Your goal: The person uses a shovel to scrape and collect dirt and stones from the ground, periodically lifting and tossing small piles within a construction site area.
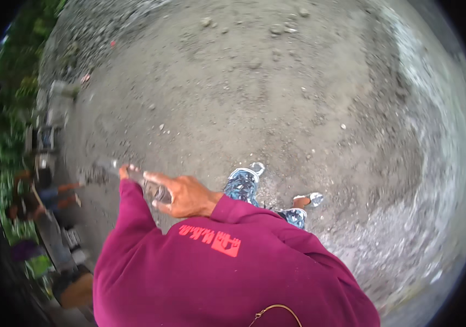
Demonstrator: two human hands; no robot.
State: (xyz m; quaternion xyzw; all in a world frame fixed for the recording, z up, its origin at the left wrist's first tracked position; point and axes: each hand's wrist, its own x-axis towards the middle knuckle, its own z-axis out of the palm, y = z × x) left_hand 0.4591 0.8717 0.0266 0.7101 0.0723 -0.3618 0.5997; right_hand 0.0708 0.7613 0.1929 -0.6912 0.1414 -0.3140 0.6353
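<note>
My right hand (189, 197) is in front of my chest, thumb and forefinger spread around a shiny, see-through grey thing (160, 193). Its kind is unclear, though its bare surface shows between the two fingers. Just beyond it, to the left, my left hand (127, 170) comes out of the maroon sleeve. Only a small part of that hand shows, and its fingers are blurred. A small whitish spot (115, 163) lies beside its fingertips; I cannot tell whether it belongs to the see-through thing.
Grey, gravelly ground (276, 92) spreads ahead, with scattered stones (276, 29). My feet (316, 199) stand on it below patterned blue shorts (241, 186). Pale, streaked ground or water (407, 234) runs along the right. At left are a person (53, 199), blurred objects and green plants (12, 103).
</note>
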